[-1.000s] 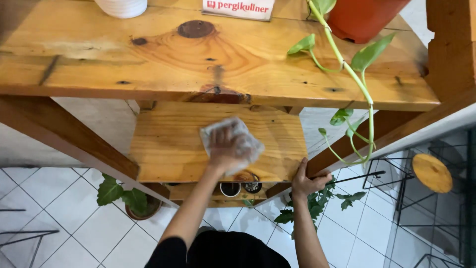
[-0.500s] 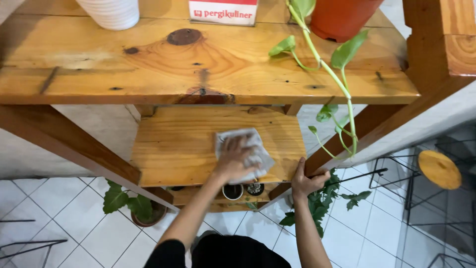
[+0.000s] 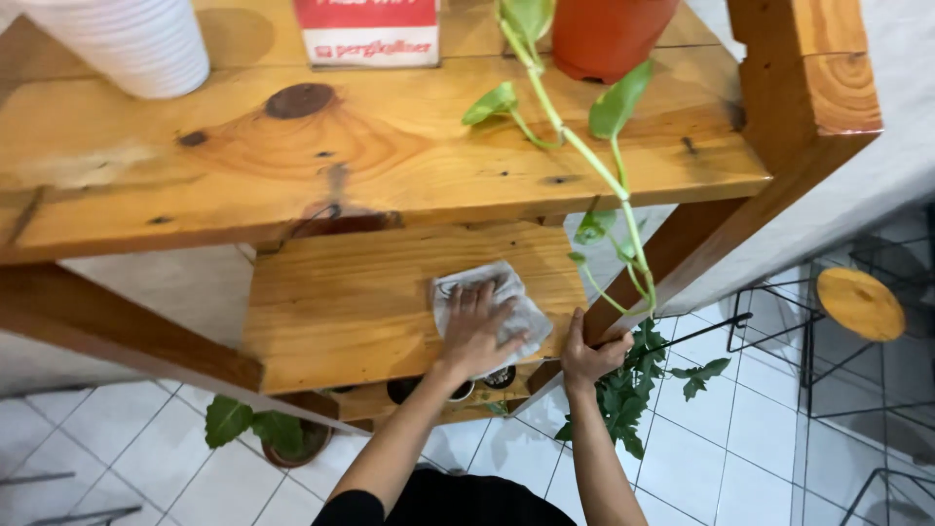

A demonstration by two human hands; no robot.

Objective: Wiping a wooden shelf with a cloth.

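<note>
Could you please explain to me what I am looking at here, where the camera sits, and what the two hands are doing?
There is no machine: this is a person's view from a camera worn on the head, looking down at their own two bare hands. In front stands a wooden rack with stepped shelves. The left hand lies flat on a pale cloth spread on the middle shelf. The right hand grips the slanted wooden leg at the shelf's edge. On the top shelf stand a white ribbed pot, a red and white sign and an orange pot, from which a leafy vine trails down. Below is a white tiled floor.
</note>
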